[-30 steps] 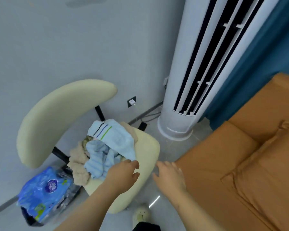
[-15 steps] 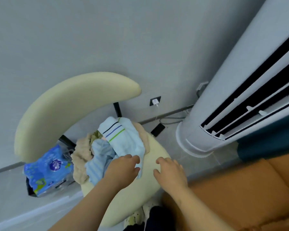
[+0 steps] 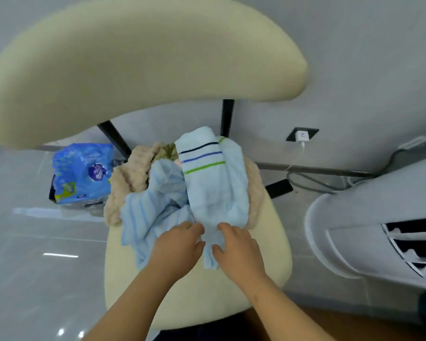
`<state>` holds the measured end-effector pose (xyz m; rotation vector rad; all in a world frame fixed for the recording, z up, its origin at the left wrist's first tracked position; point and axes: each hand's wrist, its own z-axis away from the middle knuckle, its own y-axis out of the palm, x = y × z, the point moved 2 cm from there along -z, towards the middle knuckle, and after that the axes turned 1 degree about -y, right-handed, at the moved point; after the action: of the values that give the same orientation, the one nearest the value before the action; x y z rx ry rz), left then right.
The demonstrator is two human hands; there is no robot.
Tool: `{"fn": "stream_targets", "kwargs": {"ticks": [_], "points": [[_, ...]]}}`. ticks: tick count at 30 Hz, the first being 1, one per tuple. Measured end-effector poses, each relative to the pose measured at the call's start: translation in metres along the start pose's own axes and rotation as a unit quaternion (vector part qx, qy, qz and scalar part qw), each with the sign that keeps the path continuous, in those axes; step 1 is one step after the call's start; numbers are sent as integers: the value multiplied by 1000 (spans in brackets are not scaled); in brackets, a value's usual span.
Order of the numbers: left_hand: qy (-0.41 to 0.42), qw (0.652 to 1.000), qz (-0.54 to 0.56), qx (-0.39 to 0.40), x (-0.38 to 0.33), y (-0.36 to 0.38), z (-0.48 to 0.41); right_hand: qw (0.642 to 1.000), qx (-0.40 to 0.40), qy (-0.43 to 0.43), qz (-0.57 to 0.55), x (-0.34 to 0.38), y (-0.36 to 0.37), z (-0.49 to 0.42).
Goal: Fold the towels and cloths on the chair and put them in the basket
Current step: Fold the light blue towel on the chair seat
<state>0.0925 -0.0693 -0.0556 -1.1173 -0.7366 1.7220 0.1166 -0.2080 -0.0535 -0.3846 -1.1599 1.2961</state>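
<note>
A cream chair (image 3: pixel 231 296) fills the view, with a heap of cloths on its seat. On top lies a pale blue towel (image 3: pixel 214 190) with dark, blue and green stripes. A light blue striped cloth (image 3: pixel 145 212) is bunched to its left, over a beige fluffy towel (image 3: pixel 126 180). My left hand (image 3: pixel 176 244) and my right hand (image 3: pixel 236 244) sit side by side at the near end of the pale blue towel, fingers curled into its fabric. No basket is in view.
The chair's curved cream backrest (image 3: pixel 133 57) arches over the heap. A blue plastic package (image 3: pixel 81 173) lies on the floor to the left. A white standing air conditioner (image 3: pixel 369 232) is at the right, with cables and a wall socket (image 3: pixel 301 135) behind.
The view has moved in close over the chair. My right hand came left from the seat edge onto the pale blue towel, and both hands now grip its near end.
</note>
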Motion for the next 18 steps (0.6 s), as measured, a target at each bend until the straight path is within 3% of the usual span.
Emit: {"fn": "stream_targets", "kwargs": {"ticks": [4, 10, 14, 16, 18], "points": [[-14, 999, 17, -47, 19, 46, -4, 999, -7, -47, 15, -25, 34, -15], [-11, 983, -7, -185, 18, 87, 0, 980, -133, -125, 84, -38, 60, -24], [-108, 971, -13, -214, 3, 104, 13, 954, -184, -205, 116, -46, 70, -20], [-136, 966, 8, -218, -6, 111, 16, 958, -176, -213, 73, -48, 63, -17], [-140, 955, 98, -243, -21, 112, 22, 968, -127, -215, -22, -52, 56, -12]]}}
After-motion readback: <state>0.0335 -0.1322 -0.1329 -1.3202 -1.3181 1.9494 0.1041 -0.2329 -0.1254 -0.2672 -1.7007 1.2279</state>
